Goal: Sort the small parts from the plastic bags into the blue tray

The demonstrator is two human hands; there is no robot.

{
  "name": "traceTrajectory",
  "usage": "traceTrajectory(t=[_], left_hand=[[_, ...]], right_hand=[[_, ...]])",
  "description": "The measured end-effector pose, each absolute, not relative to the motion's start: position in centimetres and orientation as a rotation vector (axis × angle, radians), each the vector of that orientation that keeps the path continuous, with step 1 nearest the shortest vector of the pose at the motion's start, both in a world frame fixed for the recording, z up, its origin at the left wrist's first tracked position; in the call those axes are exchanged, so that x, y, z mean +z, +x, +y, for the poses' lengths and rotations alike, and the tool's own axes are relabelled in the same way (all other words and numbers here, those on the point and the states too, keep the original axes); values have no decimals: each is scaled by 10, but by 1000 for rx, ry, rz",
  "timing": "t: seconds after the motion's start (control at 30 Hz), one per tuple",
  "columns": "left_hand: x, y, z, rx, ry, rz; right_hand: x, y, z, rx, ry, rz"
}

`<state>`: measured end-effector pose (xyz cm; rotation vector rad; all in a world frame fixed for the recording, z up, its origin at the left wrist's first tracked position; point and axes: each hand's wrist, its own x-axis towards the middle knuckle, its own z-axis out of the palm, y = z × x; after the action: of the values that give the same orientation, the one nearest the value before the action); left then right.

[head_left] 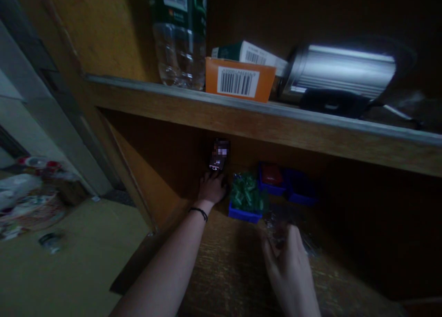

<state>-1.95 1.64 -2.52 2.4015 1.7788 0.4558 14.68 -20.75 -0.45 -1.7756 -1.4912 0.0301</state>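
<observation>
My left hand (212, 189) reaches deep into the lower shelf, fingers apart, at the lower end of a phone (219, 155) with a lit screen. The phone leans upright in the back corner. To the right of that hand, a blue tray (245, 214) is heaped with green pieces (246, 192) in clear wrapping. My right hand (290, 262) is over the shelf board, smeared by motion, at a clear plastic bag (276, 218). Its thumb and forefinger look apart, but the other fingertips are hidden, so I cannot make out whether it grips the bag.
Behind the green pieces are a blue tray with a red item (271, 174) and another dark blue tray (301, 188). The upper shelf edge (241, 106) runs above my hands. On it stand a water bottle (181, 54), an orange box (238, 80) and a silver device (345, 73).
</observation>
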Motion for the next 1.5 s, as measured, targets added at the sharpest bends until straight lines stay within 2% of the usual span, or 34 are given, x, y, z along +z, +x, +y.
traceTrajectory(t=[0.3, 0.83, 1.27, 1.5], left_hand=[[-26, -21, 17, 468, 2406, 1757], [-30, -23, 18, 511, 2411, 1728], [-28, -23, 17, 504, 2429, 1744], [-24, -23, 15, 467, 2433, 1749]], right_hand=[[-25, 153, -169, 718, -1642, -1060], [23, 156, -134, 994, -1802, -1153], [7, 151, -121, 840, -1737, -1192], [21, 150, -126, 756, -1582, -1122]])
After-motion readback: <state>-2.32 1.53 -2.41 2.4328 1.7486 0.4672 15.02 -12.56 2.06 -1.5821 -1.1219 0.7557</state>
